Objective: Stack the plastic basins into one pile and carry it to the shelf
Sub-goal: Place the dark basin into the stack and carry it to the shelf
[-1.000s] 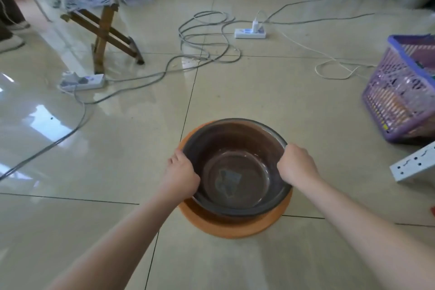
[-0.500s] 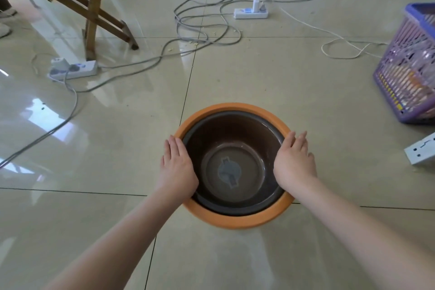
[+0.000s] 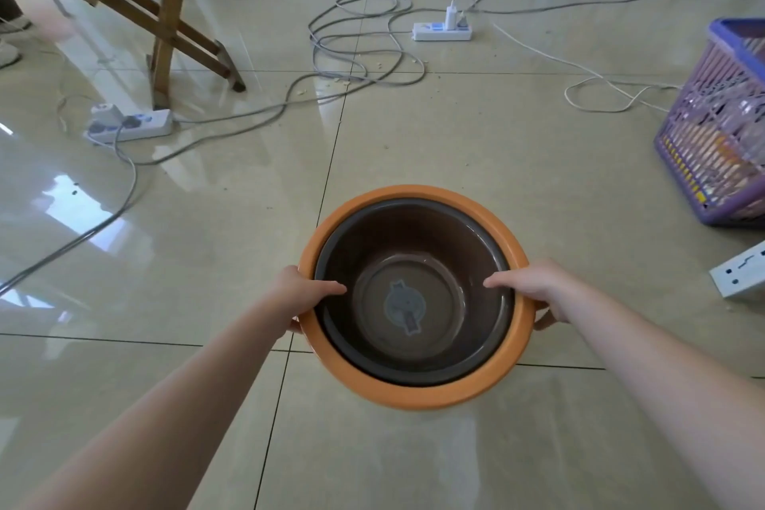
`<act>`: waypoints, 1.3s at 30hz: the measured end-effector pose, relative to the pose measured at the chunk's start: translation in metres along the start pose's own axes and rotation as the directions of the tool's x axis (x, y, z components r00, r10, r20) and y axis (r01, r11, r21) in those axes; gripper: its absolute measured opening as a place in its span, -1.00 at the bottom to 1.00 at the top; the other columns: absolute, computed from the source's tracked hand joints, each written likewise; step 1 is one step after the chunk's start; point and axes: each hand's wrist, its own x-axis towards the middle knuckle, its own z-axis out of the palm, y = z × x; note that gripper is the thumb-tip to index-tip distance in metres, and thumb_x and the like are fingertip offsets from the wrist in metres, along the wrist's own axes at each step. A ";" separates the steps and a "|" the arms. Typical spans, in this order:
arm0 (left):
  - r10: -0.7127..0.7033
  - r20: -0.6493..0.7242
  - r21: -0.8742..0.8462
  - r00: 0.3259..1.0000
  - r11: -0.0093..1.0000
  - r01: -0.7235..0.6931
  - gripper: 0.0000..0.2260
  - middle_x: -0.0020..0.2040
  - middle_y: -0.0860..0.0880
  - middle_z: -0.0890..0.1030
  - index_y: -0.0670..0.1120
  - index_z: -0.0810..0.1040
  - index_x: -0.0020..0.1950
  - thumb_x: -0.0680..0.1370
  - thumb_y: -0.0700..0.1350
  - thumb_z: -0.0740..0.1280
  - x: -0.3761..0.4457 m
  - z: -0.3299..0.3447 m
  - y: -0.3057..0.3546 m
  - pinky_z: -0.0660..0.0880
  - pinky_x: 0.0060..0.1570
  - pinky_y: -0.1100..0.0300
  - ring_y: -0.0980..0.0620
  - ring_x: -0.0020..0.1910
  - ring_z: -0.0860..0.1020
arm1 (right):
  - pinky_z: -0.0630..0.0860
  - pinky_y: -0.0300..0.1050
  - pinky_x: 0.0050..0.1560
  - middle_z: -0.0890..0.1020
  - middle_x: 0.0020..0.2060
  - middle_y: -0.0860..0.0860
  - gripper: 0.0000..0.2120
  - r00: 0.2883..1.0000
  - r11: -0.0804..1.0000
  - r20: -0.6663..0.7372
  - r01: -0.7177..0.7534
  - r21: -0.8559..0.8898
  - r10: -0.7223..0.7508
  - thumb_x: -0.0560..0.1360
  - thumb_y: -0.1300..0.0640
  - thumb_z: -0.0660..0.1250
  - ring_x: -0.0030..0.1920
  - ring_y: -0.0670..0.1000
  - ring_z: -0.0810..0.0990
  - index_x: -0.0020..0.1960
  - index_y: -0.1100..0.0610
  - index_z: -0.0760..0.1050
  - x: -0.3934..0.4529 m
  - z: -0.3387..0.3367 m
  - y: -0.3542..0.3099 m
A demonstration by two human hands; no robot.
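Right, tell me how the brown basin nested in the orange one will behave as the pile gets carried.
The brown basin probably stays put: it sits deep inside the orange basin, rims nearly level. Both look like thin plastic, so likely light. The left hand and right hand hook thumbs over both rims, which should stop slipping.

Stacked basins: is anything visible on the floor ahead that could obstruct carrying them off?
Both hands, left hand and right hand, grip the orange basin holding the brown basin. Ahead lie loose cables and two power strips; a purple basket stands right. No shelf visible.
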 end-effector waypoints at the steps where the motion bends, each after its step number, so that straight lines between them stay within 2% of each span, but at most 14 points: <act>1: -0.001 0.001 0.002 1.000 1.000 0.001 -0.54 0.00 -0.18 0.60 -0.19 0.43 0.26 0.44 -0.04 0.44 0.000 0.001 -0.001 0.61 -0.21 0.04 -0.13 -0.09 0.61 | 0.54 0.12 -0.03 0.60 -0.06 0.20 -0.54 1.000 1.000 0.004 -0.002 0.026 0.002 0.42 0.07 0.44 -0.01 0.23 0.58 0.22 0.27 0.46 0.001 0.002 0.001; 3: 0.007 -0.002 0.005 1.000 1.000 -0.007 -0.59 -0.07 -0.17 0.58 -0.21 0.45 0.23 0.46 -0.08 0.42 0.001 0.002 -0.003 0.58 -0.33 0.11 -0.11 -0.16 0.59 | 0.55 0.06 -0.12 0.61 -0.09 0.21 -0.61 1.000 0.998 -0.029 0.012 0.068 -0.010 0.43 0.13 0.43 -0.08 0.23 0.60 0.17 0.29 0.48 0.003 0.005 0.004; 7: 0.004 -0.019 0.014 1.000 1.000 -0.004 -0.63 -0.22 -0.12 0.53 -0.23 0.44 0.21 0.47 -0.11 0.40 -0.003 0.002 -0.002 0.52 -0.44 0.16 -0.05 -0.29 0.56 | 0.57 0.05 -0.10 0.63 -0.02 0.24 -0.69 0.996 0.997 -0.087 0.043 0.071 -0.037 0.42 0.15 0.43 -0.03 0.25 0.62 0.08 0.28 0.48 0.002 0.009 0.007; 11: 0.012 -0.004 0.036 1.000 0.999 -0.012 -0.62 -0.09 -0.18 0.56 -0.23 0.42 0.21 0.47 -0.13 0.40 -0.012 0.005 0.008 0.54 -0.40 0.14 -0.11 -0.18 0.59 | 0.55 0.02 -0.16 0.63 -0.08 0.22 -0.74 0.994 0.993 -0.096 0.059 0.100 -0.050 0.41 0.16 0.43 -0.10 0.22 0.62 0.02 0.27 0.49 -0.005 -0.001 0.010; 13: 0.036 0.001 0.044 0.999 0.998 -0.036 -0.65 -0.10 -0.18 0.56 -0.22 0.42 0.18 0.47 -0.12 0.40 -0.022 0.007 0.023 0.59 -0.29 0.08 -0.11 -0.18 0.59 | 0.53 0.00 -0.19 0.61 -0.16 0.18 -0.76 0.994 0.989 -0.099 0.062 0.133 -0.049 0.41 0.17 0.43 -0.14 0.19 0.59 -0.01 0.25 0.48 -0.013 -0.017 0.013; 15: 0.073 0.008 0.053 0.997 0.996 -0.074 -0.68 -0.17 -0.14 0.55 -0.20 0.42 0.14 0.47 -0.12 0.40 -0.036 0.013 0.047 0.59 -0.23 0.06 -0.07 -0.25 0.58 | 0.50 0.00 -0.18 0.58 -0.21 0.15 -0.77 0.992 0.983 -0.111 0.071 0.167 -0.052 0.42 0.16 0.43 -0.14 0.18 0.58 -0.03 0.24 0.46 -0.023 -0.044 0.017; 19: 0.165 0.043 0.077 0.985 0.983 -0.167 -0.73 -0.21 -0.11 0.54 -0.17 0.41 0.08 0.48 -0.13 0.39 -0.074 0.038 0.110 0.55 -0.39 0.15 -0.02 -0.31 0.56 | 0.51 0.00 -0.15 0.59 -0.13 0.20 -0.81 0.982 0.967 -0.182 0.086 0.239 -0.042 0.40 0.18 0.45 -0.12 0.19 0.58 -0.19 0.21 0.44 -0.044 -0.114 0.035; 21: 0.198 0.063 0.077 0.978 0.976 -0.203 -0.74 -0.22 -0.10 0.54 -0.17 0.41 0.08 0.48 -0.13 0.39 -0.095 0.058 0.141 0.52 -0.44 0.17 -0.01 -0.33 0.55 | 0.52 -0.01 -0.18 0.61 -0.08 0.22 -0.80 0.976 0.963 -0.216 0.084 0.257 -0.028 0.39 0.18 0.45 -0.10 0.21 0.60 -0.09 0.24 0.48 -0.053 -0.152 0.048; 24: 0.233 0.102 0.069 0.967 0.968 -0.241 -0.74 -0.21 -0.09 0.53 -0.17 0.41 0.09 0.49 -0.13 0.39 -0.129 0.088 0.181 0.51 -0.45 0.18 -0.01 -0.29 0.54 | 0.52 -0.05 -0.19 0.62 -0.01 0.23 -0.66 0.968 0.962 -0.251 0.078 0.261 -0.010 0.40 0.17 0.45 -0.04 0.22 0.61 0.10 0.25 0.46 -0.068 -0.209 0.069; 28: 0.273 0.149 0.064 0.950 0.956 -0.285 -0.77 -0.16 -0.11 0.56 -0.16 0.42 0.06 0.48 -0.14 0.38 -0.160 0.117 0.221 0.52 -0.42 0.15 -0.07 -0.17 0.57 | 0.48 -0.11 -0.32 0.60 -0.16 0.17 -0.65 0.967 0.960 -0.255 0.077 0.270 -0.006 0.40 0.17 0.44 -0.18 0.14 0.59 0.13 0.26 0.48 -0.082 -0.267 0.088; 31: 0.290 0.167 0.072 0.942 0.950 -0.305 -0.76 -0.22 -0.09 0.56 -0.17 0.45 0.07 0.47 -0.14 0.39 -0.163 0.133 0.239 0.55 -0.40 0.12 -0.07 -0.18 0.58 | 0.55 -0.02 -0.15 0.61 -0.13 0.20 -0.63 0.964 0.957 -0.267 0.059 0.283 0.019 0.39 0.18 0.45 -0.13 0.17 0.61 0.14 0.29 0.48 -0.081 -0.286 0.099; 34: 0.293 0.208 0.105 0.933 0.942 -0.319 -0.77 -0.10 -0.14 0.59 -0.17 0.44 0.06 0.48 -0.14 0.38 -0.152 0.155 0.251 0.59 -0.26 0.06 -0.12 -0.10 0.60 | 0.54 0.07 0.07 0.61 0.06 0.24 -0.49 0.957 0.958 -0.284 0.021 0.287 0.064 0.38 0.16 0.46 0.06 0.23 0.60 0.26 0.31 0.43 -0.070 -0.295 0.111; 36: 0.298 0.239 0.118 0.924 0.936 -0.332 -0.78 -0.07 -0.15 0.60 -0.17 0.43 0.05 0.49 -0.14 0.38 -0.138 0.173 0.257 0.59 -0.24 0.06 -0.12 -0.10 0.60 | 0.53 0.07 0.11 0.59 0.10 0.26 -0.44 0.952 0.949 -0.294 0.008 0.317 0.090 0.38 0.16 0.47 0.09 0.25 0.58 0.31 0.32 0.39 -0.056 -0.298 0.121; 39: 0.283 0.285 0.143 0.916 0.932 -0.333 -0.76 -0.14 -0.12 0.59 -0.17 0.45 0.10 0.49 -0.13 0.38 -0.111 0.202 0.265 0.57 -0.35 0.12 -0.05 -0.20 0.59 | 0.51 0.05 0.10 0.56 0.16 0.25 -0.37 0.942 0.933 -0.302 -0.027 0.360 0.144 0.38 0.16 0.47 0.12 0.24 0.56 0.38 0.29 0.34 -0.034 -0.296 0.136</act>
